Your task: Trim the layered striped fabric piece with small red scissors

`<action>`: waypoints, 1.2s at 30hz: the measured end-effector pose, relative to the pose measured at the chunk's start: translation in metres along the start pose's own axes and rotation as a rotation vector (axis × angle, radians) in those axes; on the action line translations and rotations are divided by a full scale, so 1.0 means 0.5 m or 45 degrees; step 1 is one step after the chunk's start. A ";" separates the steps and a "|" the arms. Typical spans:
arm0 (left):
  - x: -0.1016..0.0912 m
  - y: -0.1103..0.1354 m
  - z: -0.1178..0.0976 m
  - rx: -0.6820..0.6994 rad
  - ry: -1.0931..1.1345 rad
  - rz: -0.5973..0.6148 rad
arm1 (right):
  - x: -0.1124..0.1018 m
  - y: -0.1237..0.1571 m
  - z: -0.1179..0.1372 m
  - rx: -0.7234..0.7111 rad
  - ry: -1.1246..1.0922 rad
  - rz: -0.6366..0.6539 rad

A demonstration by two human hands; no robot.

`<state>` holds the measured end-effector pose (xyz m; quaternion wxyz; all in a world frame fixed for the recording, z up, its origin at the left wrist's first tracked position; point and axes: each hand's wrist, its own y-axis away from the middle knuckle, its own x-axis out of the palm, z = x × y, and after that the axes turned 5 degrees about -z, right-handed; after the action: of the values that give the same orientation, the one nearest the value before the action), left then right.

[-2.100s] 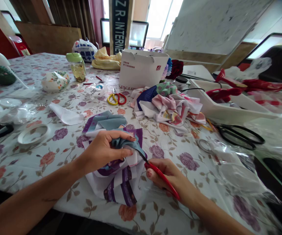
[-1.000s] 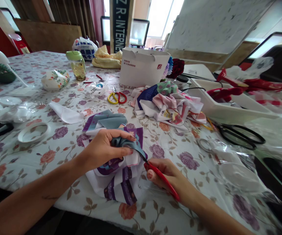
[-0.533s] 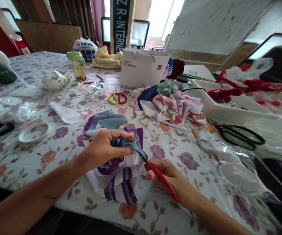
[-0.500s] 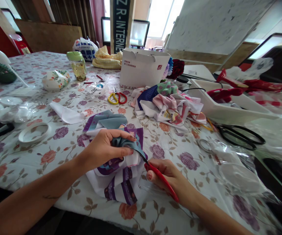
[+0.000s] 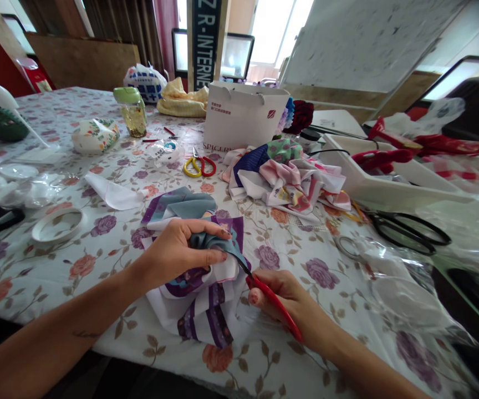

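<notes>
Left hand [image 5: 177, 257] curled tight, fingers pressed together and pinching a bunched fold of teal cloth [image 5: 208, 241]. Right hand [image 5: 285, 293] closed around a slim red-handled tool [image 5: 291, 327], its thin dark tip touching the teal cloth, held just beside the left hand. Gathered under both hands, a crumpled purple-and-white striped cloth [image 5: 206, 316], lying near the front edge of the counter [image 5: 27, 266], which was covered in a rose-printed tablecloth. More of the teal cloth folded over the striped cloth at 12 o'clock from the left hand.

Farther out at 12 o'clock, yellow-and-red-handled scissors [image 5: 198, 166], with a white paper bag [image 5: 239, 116] standing behind them. At 1 o'clock, a heap of pink printed fabric [image 5: 289, 183], and at 2 o'clock, a white tray [image 5: 372, 183] with red items in it. Black-handled scissors [image 5: 408, 233] at 3 o'clock, a clear plastic sheet [image 5: 401, 293] at 4 o'clock. At 9 o'clock, a white ring [image 5: 56, 224]; at 10 o'clock, a white cloth scrap [image 5: 112, 194]; at 11 o'clock, a green-lidded jar [image 5: 133, 113].
</notes>
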<state>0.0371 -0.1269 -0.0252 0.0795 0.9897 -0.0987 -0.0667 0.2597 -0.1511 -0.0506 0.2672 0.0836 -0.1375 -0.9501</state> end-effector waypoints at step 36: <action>0.000 0.002 -0.017 -0.134 0.134 -0.019 | -0.014 -0.003 -0.017 -0.002 -0.006 0.093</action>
<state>0.0383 -0.1265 -0.0169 0.1360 0.9870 -0.0834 -0.0201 0.2671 -0.1479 -0.0586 0.3016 0.0762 -0.1403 -0.9400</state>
